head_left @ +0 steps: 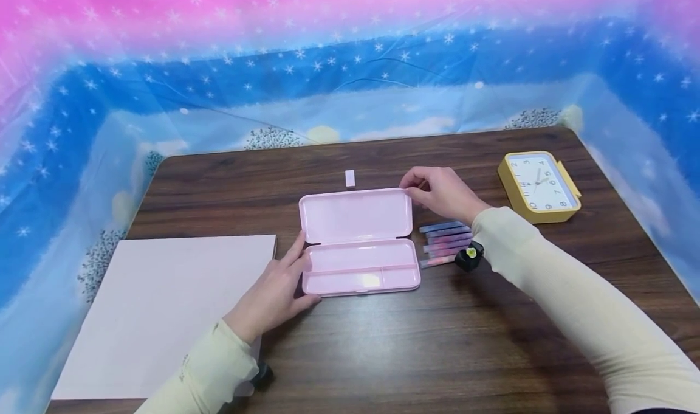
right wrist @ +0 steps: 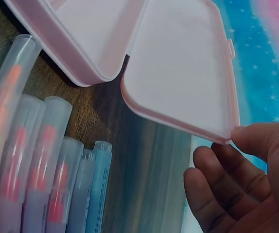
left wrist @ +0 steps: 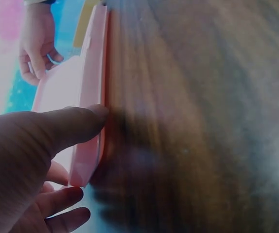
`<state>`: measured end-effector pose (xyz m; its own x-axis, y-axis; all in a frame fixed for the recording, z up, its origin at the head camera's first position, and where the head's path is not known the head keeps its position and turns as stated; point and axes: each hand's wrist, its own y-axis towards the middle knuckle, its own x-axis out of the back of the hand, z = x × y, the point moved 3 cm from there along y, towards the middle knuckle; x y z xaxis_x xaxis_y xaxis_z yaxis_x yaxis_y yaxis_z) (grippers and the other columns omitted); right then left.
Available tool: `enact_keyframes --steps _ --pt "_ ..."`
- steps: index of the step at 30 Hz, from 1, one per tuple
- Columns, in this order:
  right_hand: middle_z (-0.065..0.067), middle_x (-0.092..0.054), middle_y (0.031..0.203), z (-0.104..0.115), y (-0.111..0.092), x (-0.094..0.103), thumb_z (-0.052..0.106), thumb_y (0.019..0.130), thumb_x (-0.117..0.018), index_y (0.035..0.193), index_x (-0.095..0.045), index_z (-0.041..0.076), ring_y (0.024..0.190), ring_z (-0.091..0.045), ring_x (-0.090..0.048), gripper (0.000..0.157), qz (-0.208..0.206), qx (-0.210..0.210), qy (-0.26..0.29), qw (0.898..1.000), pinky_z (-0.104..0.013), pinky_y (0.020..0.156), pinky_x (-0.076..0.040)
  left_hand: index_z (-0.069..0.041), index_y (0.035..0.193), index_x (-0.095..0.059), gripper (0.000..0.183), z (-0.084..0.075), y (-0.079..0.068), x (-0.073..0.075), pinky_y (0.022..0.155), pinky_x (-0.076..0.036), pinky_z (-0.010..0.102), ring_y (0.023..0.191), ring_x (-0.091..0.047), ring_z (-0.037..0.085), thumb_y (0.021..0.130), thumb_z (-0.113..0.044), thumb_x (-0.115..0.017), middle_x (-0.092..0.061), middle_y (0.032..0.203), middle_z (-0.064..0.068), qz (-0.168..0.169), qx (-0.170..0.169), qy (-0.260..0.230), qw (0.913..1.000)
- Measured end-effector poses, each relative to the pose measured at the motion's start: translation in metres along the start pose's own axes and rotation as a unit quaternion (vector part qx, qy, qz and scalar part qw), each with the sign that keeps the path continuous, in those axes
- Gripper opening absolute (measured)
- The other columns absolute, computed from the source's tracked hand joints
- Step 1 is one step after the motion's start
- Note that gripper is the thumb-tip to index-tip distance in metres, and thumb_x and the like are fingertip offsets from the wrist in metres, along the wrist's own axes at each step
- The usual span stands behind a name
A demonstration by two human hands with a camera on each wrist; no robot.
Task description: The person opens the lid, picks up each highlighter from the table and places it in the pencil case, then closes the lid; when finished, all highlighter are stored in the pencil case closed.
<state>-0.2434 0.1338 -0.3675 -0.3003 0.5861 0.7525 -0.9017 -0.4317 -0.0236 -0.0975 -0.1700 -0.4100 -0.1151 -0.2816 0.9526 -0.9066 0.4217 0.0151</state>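
A pink pencil case (head_left: 361, 283) lies unfolded on the table, its lid (head_left: 355, 216) swung back on the far side. Its base is divided into compartments, and nothing lies in them. My left hand (head_left: 276, 289) holds the base at its left end. In the left wrist view the thumb (left wrist: 76, 124) presses along the front wall, with the fingers around the end. With thumb and index finger, my right hand (head_left: 445, 189) pinches the far right corner of the lid. Several markers (right wrist: 42, 179) with clear caps lie in a row right of the case, below the right forearm.
A small pale block (head_left: 350, 178) lies behind the lid. At the left is a large white board (head_left: 164, 304), close to the left forearm. A yellow alarm clock (head_left: 538, 186) lies at the back right of the wooden table (head_left: 394, 353). Patterned cloth (head_left: 306, 55) hangs behind it.
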Motion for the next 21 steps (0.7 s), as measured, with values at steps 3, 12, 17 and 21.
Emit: enact_keyframes --steps 3,12,17,21 --pt "-0.002 -0.069 0.106 -0.001 -0.007 0.007 0.023 0.098 -0.061 0.114 -0.067 0.018 0.092 -0.019 -0.063 0.017 0.007 -0.006 -0.008 1.000 -0.037 0.079 -0.055 0.000 0.124 -0.060 0.064 -0.001 0.001 0.001 0.097 -0.050 0.053 0.112 -0.063 0.039 0.077 -0.037 -0.084 -0.025 0.160 0.022 -0.006 -0.008 0.012 0.9999" --pt "-0.003 -0.069 0.111 -0.020 -0.030 0.046 0.023 0.096 -0.064 0.121 -0.065 0.015 0.102 -0.020 -0.064 0.026 0.044 -0.025 -0.071 0.996 -0.044 0.088 -0.052 -0.002 0.112 -0.062 0.055 -0.001 0.001 0.002 0.097 -0.050 0.053 0.110 -0.064 0.038 0.077 -0.038 -0.085 -0.026 0.160 0.023 -0.003 -0.007 0.017 0.9998" --pt "-0.004 -0.071 0.105 -0.041 -0.041 0.057 0.018 0.095 -0.066 0.117 -0.067 0.012 0.095 -0.019 -0.065 0.023 0.073 -0.028 -0.116 0.990 -0.044 0.083 -0.054 -0.002 0.109 -0.062 0.054 0.000 0.000 0.002 0.091 -0.052 0.049 0.103 -0.066 0.035 0.075 -0.036 -0.086 -0.028 0.159 0.024 -0.017 -0.013 0.024 0.9995" --pt "-0.004 -0.071 0.104 -0.057 -0.047 0.058 0.017 0.094 -0.067 0.112 -0.068 0.012 0.091 -0.017 -0.065 0.019 0.103 -0.015 -0.154 0.983 -0.042 0.080 -0.054 -0.001 0.113 -0.063 0.057 -0.002 0.001 0.001 0.093 -0.053 0.048 0.103 -0.067 0.034 0.075 -0.037 -0.086 -0.027 0.159 0.023 -0.014 -0.012 0.024 0.9995"
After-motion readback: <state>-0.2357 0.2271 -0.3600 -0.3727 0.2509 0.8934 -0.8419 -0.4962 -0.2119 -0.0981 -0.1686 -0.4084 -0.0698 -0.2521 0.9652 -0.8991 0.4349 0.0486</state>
